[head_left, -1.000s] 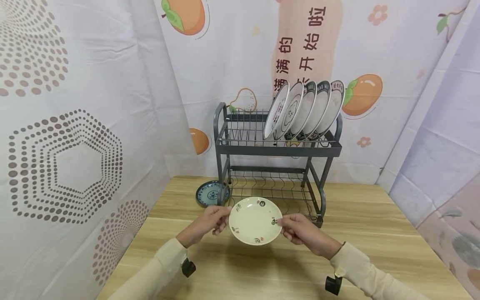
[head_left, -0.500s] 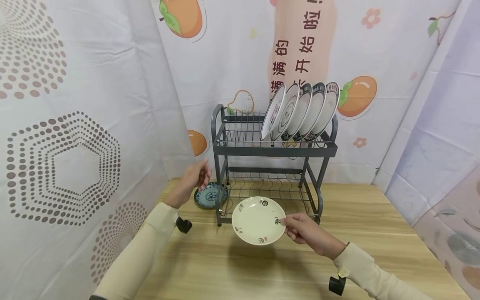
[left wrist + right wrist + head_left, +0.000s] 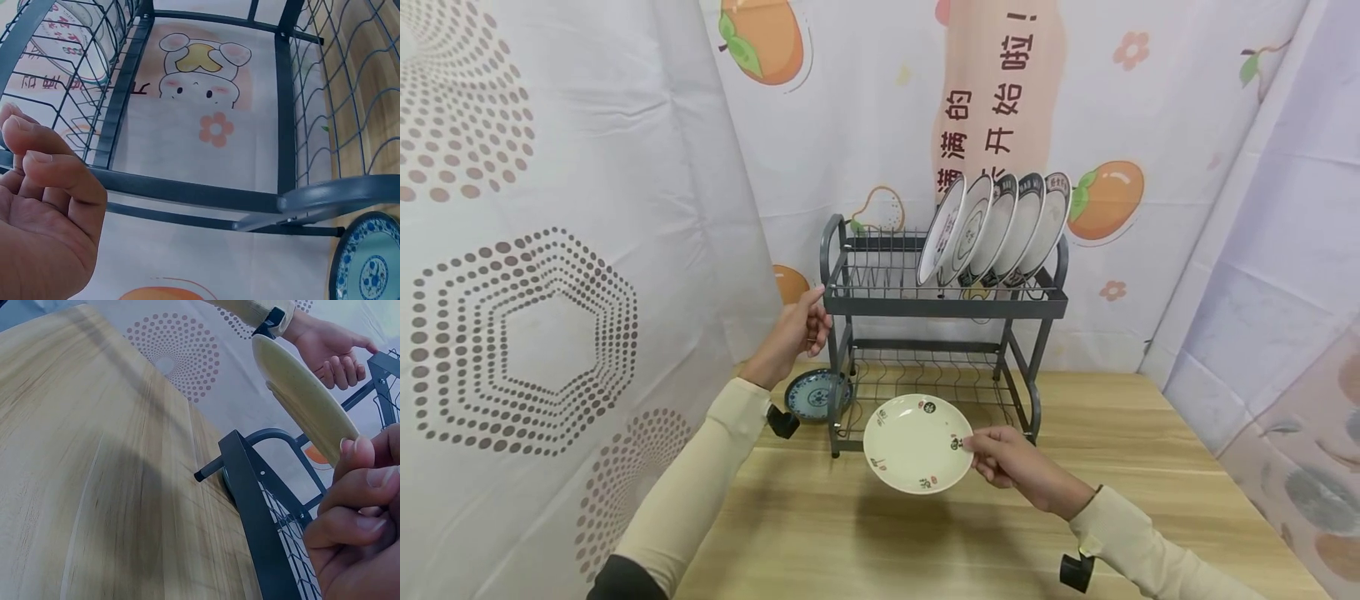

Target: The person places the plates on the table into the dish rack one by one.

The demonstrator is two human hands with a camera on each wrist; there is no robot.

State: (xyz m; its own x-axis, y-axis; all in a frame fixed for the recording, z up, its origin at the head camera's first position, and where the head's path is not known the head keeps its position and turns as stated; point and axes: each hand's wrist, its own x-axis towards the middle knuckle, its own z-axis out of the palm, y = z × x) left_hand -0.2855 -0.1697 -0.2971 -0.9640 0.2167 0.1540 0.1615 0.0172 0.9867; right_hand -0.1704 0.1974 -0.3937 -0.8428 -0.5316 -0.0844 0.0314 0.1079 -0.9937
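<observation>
My right hand [image 3: 1011, 467] pinches the rim of a cream plate [image 3: 917, 443] with small printed figures, held above the table in front of the dark metal dish rack [image 3: 943, 307]. Seen from the right wrist, the plate [image 3: 306, 394] is nearly edge-on and tilted. My left hand [image 3: 790, 337] is raised at the rack's upper left corner, one digit pointing at it and the other fingers loosely curled. The left wrist view shows that hand [image 3: 47, 212] with nothing in it, beside the rack frame [image 3: 187, 190]. Whether its fingertip touches the metal I cannot tell.
Several white plates [image 3: 992, 233] with dark rims lean upright at the right of the rack's top tier. A blue patterned plate [image 3: 811, 395] lies on the wooden table [image 3: 1112, 475] by the rack's left leg. Printed curtains [image 3: 550, 333] hang at the back and sides.
My left hand has let go of the cream plate and moved up and left to the rack's upper left corner. The right hand keeps the plate in nearly the same place.
</observation>
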